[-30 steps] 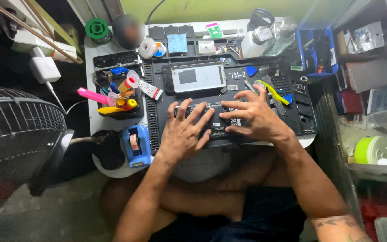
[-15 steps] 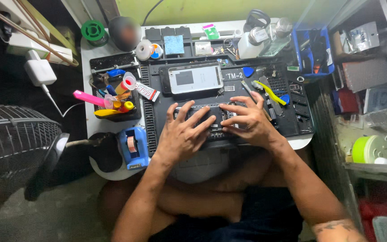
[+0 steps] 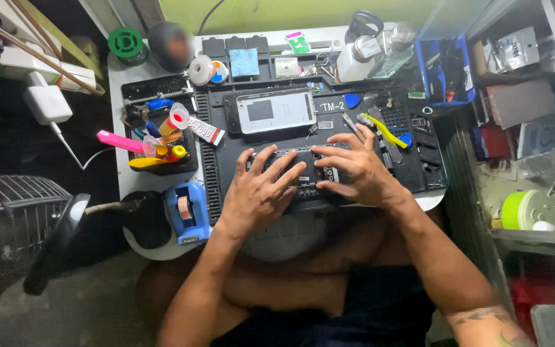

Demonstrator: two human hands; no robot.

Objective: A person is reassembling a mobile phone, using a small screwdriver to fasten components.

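An opened dark phone [image 3: 306,173] is pinned flat on the black repair mat [image 3: 226,173] by the spread left hand [image 3: 261,193] and right hand [image 3: 354,170], fingers pressed down to steady it, with a second phone [image 3: 276,110] parked behind.

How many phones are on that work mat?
2 that I can see. One phone with a lit screen lies at the back of the black mat. A dark, opened phone lies nearer, under the left hand and right hand. Clutter may hide more.
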